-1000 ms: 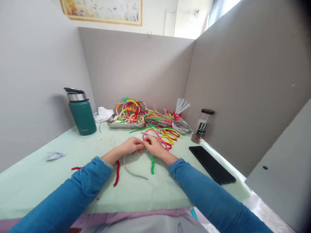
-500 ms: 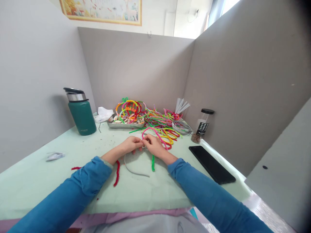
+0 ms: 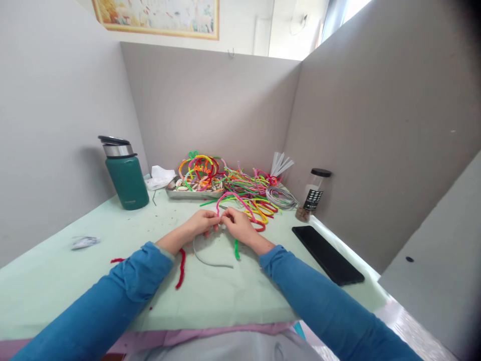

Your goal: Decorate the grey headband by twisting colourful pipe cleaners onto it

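Observation:
My left hand [image 3: 205, 222] and my right hand [image 3: 236, 223] meet above the table, fingertips pinched close together. Between them rises a pink fuzzy stem [image 3: 240, 199], which arches up and over to the right behind my right hand. A thin grey wire [image 3: 210, 263] curves down from under my left hand, its free end pointing right. Something small and whitish shows just below the fingertips, too small to name. A green fuzzy piece [image 3: 236, 249] hangs or lies below my right hand. Near my left wrist lies a red fuzzy piece [image 3: 181, 269].
At the back stand a metal tray [image 3: 195, 194] of small pieces, a heap of coloured stems [image 3: 246, 181] and a coil of wire [image 3: 282, 198]. A green bottle [image 3: 128, 180] is left; a jar [image 3: 312, 196] and a black phone [image 3: 328, 254] are right.
The pink stem's arch has shifted a little left and up. The grey wire's free end and the green piece have moved up slightly. Both hands have hardly moved.

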